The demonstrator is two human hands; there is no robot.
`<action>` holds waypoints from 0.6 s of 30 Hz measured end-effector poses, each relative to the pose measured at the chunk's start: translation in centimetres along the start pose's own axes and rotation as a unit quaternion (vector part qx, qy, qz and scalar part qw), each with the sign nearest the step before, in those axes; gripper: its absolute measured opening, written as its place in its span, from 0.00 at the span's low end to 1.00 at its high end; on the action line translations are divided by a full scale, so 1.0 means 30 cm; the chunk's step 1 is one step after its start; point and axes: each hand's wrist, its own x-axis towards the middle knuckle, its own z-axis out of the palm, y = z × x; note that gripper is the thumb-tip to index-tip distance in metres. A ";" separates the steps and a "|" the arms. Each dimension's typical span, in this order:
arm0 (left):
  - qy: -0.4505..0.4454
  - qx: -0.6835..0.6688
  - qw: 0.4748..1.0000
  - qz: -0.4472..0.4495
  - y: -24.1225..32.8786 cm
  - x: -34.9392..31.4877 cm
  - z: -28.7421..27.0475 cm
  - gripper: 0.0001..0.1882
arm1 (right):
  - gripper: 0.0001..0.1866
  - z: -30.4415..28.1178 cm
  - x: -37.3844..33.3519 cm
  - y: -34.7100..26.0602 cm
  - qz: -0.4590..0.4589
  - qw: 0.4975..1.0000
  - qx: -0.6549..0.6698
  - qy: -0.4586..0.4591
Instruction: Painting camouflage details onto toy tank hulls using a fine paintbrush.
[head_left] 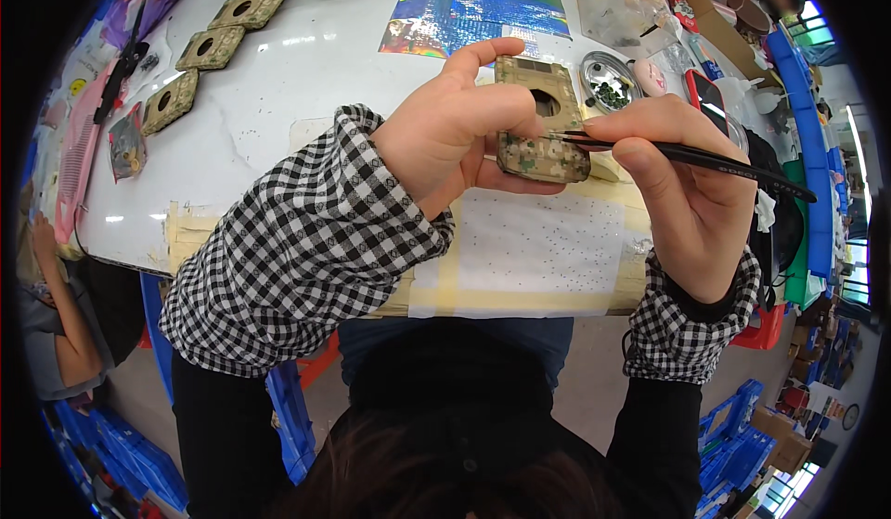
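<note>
My left hand (pixel 432 143) grips a camouflage-patterned casing (pixel 543 161) with a round hole in its upper part. The left thumb presses on the casing's face, and the other fingers wrap behind and below it. Pinched in my right hand (pixel 691 194) is a pair of black tweezers (pixel 710 157). Their tips meet the casing's face just below the hole, beside the left thumb; whether they hold a tiny part is too small to tell. Under both hands lies a white sheet (pixel 538 250) scattered with tiny dark specks, taped to the table.
Several similar camouflage casings (pixel 209 47) form a row at the far left. A round dish (pixel 608 81) of small dark green pieces and a red-edged phone (pixel 707 97) stand right. Shiny holographic packaging (pixel 478 18) lies behind; a pink basket (pixel 79 157) and another person's arm (pixel 65 305) are left.
</note>
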 end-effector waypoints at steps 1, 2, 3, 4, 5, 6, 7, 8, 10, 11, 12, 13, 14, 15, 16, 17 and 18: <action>0.001 0.000 1.000 0.000 0.000 0.000 -0.001 0.37 | 0.09 0.001 0.001 0.000 0.000 1.000 0.000 0.000; 0.003 0.000 1.000 0.000 0.000 -0.001 -0.001 0.37 | 0.09 0.002 0.001 0.000 -0.001 1.000 0.001 0.001; 0.003 -0.001 1.000 -0.001 0.000 -0.001 0.000 0.37 | 0.09 0.001 0.001 0.000 -0.002 1.000 -0.001 0.000; 0.003 -0.001 1.000 -0.001 0.000 0.000 0.001 0.37 | 0.09 0.001 0.001 0.000 -0.003 1.000 -0.003 0.000; 0.003 -0.001 1.000 -0.001 -0.001 0.000 0.001 0.37 | 0.09 0.000 0.001 0.000 -0.004 1.000 -0.004 -0.001; 0.003 -0.001 1.000 -0.001 -0.001 0.000 0.000 0.37 | 0.09 0.001 0.000 0.001 -0.003 1.000 -0.003 0.000; 0.004 -0.001 1.000 0.000 -0.002 0.000 -0.001 0.36 | 0.09 0.003 0.000 0.001 -0.001 1.000 -0.001 0.002; 0.005 -0.001 1.000 0.000 -0.003 0.000 -0.002 0.36 | 0.09 0.004 -0.001 0.003 0.000 1.000 0.000 0.003; 0.001 -0.003 1.000 -0.002 -0.001 0.001 -0.001 0.36 | 0.08 0.000 -0.001 0.002 -0.004 1.000 -0.002 0.004; -0.001 -0.004 1.000 -0.003 0.000 0.001 0.000 0.36 | 0.08 -0.002 -0.001 0.001 -0.007 1.000 -0.002 0.005; 0.000 -0.004 1.000 -0.001 0.000 0.001 0.000 0.36 | 0.08 -0.001 -0.001 0.000 -0.006 1.000 -0.003 0.004; 0.001 -0.004 1.000 0.000 0.000 0.000 0.001 0.36 | 0.08 -0.001 0.000 -0.002 -0.004 1.000 -0.005 0.003; 0.002 -0.004 1.000 0.001 -0.001 0.000 0.001 0.36 | 0.08 -0.001 0.000 -0.003 -0.003 1.000 -0.006 0.002; 0.003 -0.004 1.000 0.002 -0.002 0.000 -0.001 0.36 | 0.08 0.000 0.000 -0.001 -0.006 1.000 -0.009 0.001; 0.003 -0.003 1.000 0.003 -0.004 0.000 -0.003 0.36 | 0.08 0.002 0.000 0.001 -0.009 1.000 -0.012 0.000; 0.003 -0.003 1.000 0.003 -0.005 -0.001 -0.005 0.36 | 0.08 0.003 0.000 0.003 -0.011 1.000 -0.014 0.000; 0.003 -0.002 1.000 0.002 -0.004 0.000 -0.004 0.36 | 0.08 0.002 0.000 0.001 -0.009 1.000 -0.015 0.000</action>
